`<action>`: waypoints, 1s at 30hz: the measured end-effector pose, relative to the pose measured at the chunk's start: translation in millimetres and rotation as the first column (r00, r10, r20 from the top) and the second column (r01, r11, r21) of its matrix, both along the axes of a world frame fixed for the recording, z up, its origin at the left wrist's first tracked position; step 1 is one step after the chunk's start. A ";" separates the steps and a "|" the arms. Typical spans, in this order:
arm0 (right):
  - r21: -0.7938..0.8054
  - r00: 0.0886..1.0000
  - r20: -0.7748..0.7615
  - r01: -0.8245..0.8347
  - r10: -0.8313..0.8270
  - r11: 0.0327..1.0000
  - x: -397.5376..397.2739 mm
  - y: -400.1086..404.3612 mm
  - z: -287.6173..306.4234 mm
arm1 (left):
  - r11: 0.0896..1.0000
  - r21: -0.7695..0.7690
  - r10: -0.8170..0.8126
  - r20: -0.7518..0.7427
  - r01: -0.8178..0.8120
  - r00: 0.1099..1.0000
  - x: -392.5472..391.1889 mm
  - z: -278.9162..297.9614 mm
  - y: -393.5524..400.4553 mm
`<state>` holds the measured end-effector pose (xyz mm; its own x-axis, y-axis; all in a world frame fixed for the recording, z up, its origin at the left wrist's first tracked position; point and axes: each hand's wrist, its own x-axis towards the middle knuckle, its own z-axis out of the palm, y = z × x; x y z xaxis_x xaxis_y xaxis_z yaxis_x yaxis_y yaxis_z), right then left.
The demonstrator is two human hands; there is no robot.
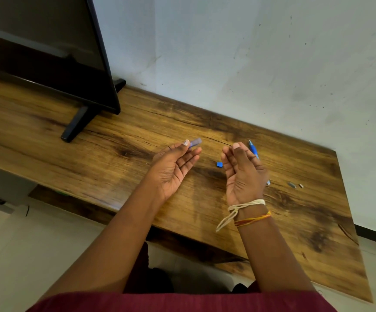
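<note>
My left hand [173,167] is raised palm-up over the wooden table [137,131]. Its thumb and forefinger pinch a small translucent bluish tube piece [196,142]. My right hand [241,174] is held upright with its palm facing left, fingers straight and holding nothing. Thread bands are tied round its wrist. A blue pen [253,149] lies on the table just behind the right hand, partly hidden by it. Between the two hands a small blue cap-like piece [219,164] lies on the table.
A small grey part [291,184] and a tiny pale part [301,186] lie to the right of the right hand. A black screen [47,52] on a stand foot [76,122] occupies the table's left. A white wall runs along the back edge.
</note>
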<state>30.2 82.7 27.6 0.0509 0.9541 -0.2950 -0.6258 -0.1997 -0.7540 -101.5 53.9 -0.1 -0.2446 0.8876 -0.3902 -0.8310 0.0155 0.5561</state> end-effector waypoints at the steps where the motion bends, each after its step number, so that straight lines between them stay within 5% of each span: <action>1: 0.001 1.000 -0.002 -0.009 0.009 1.000 -0.5 -0.2 -0.2 | 1.000 -0.011 0.004 -0.021 -0.004 1.000 0.6 0.4 0.1; 20: 0.083 0.990 0.138 0.015 -0.026 0.996 0.9 5.1 -1.7 | 0.999 -0.016 -0.029 -0.126 0.027 0.992 2.8 2.6 -1.4; 30: 0.244 0.911 0.406 -0.035 -0.070 0.969 -0.7 2.6 -3.0 | 0.999 -0.015 -0.050 -0.172 0.048 0.984 5.6 2.3 -0.5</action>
